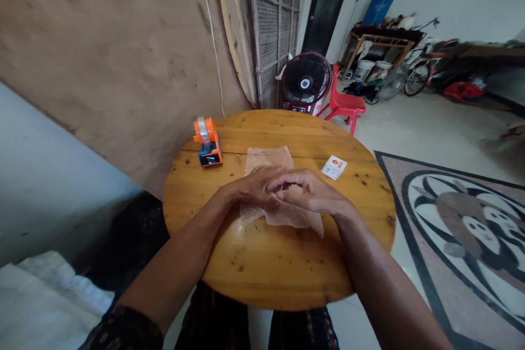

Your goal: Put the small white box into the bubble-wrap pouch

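Observation:
A sheet of clear, pinkish bubble wrap (293, 217) lies on the round wooden table (266, 279), partly covered by both hands. My left hand (260, 186) rests low over the middle of the sheet, its fingers mostly hidden by the other hand. Touching it from the right, my right hand (309, 191) is curved, its fingertips meeting the back of the left hand and a gap showing between thumb and fingers. Whether anything lies beneath the hands cannot be made out. A small white and red box (334, 167) sits to the right of the sheet.
An orange and blue tape dispenser (209, 142) stands at the table's back left. Beyond the table are a dark fan (305, 81) and a red chair (346, 101). A brown wall (123, 38) rises at the left. Dark cloth is at the lower left.

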